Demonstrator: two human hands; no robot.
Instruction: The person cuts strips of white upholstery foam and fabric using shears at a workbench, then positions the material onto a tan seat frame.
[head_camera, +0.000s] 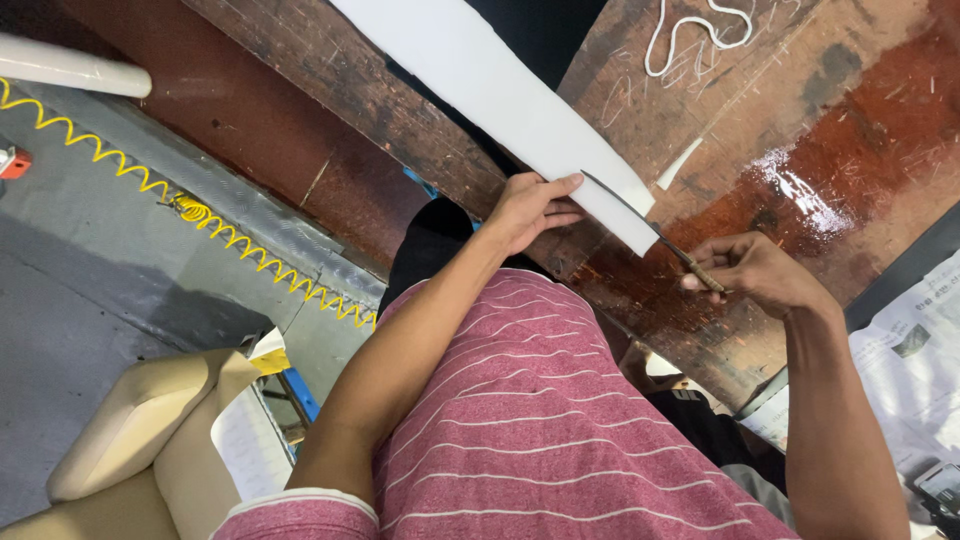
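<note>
A long white sheet strip lies across a worn brown wooden workbench. My left hand presses on the strip near its end, fingers resting on its edge. My right hand grips a thin knife by its wrapped handle, and the dark curved blade lies on the end of the white strip. A small white offcut sits on the bench just beyond the blade.
A white cord lies coiled on the bench at the top. A yellow coiled hose runs over the grey floor. A beige padded seat stands at the lower left. Printed paper lies at the right edge.
</note>
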